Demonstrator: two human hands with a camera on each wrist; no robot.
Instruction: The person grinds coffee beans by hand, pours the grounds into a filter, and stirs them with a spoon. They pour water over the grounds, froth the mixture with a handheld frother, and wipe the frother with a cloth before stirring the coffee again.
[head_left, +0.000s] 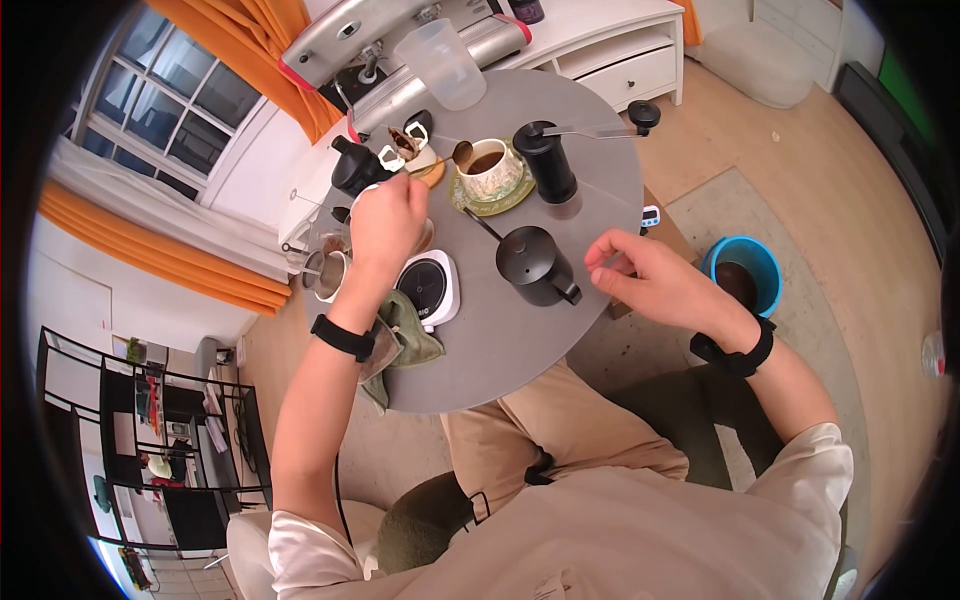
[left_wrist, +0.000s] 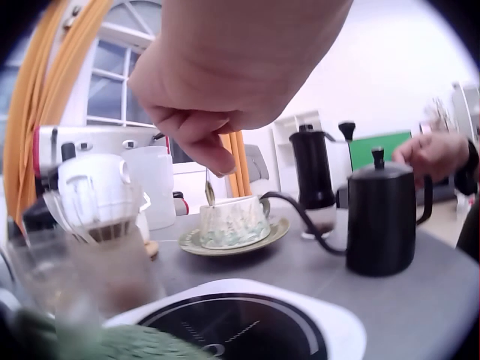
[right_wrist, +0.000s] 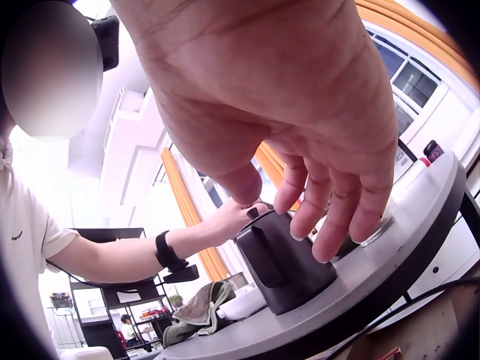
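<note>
My left hand (head_left: 385, 222) pinches the handle of a spoon (head_left: 462, 152), its bowl at the rim of a patterned white cup (head_left: 490, 182) that contains brown liquid. Under the cup lies a green saucer (head_left: 518, 197). In the left wrist view the spoon (left_wrist: 210, 193) points down from the fingertips at the cup's near side. My right hand (head_left: 655, 278) hovers beside the black gooseneck kettle (head_left: 528, 258), fingers loosely bent around nothing. The right wrist view shows the kettle (right_wrist: 281, 270) standing on the table, lid on, below those fingers.
A black hand grinder (head_left: 545, 165) with a long crank stands right of the cup. Nearer me on the round grey table (head_left: 480, 350) are a white scale (head_left: 444, 312) and a green cloth (head_left: 415, 335). A clear pitcher (head_left: 445, 65) stands behind; a blue bucket (head_left: 768, 275) is on the floor.
</note>
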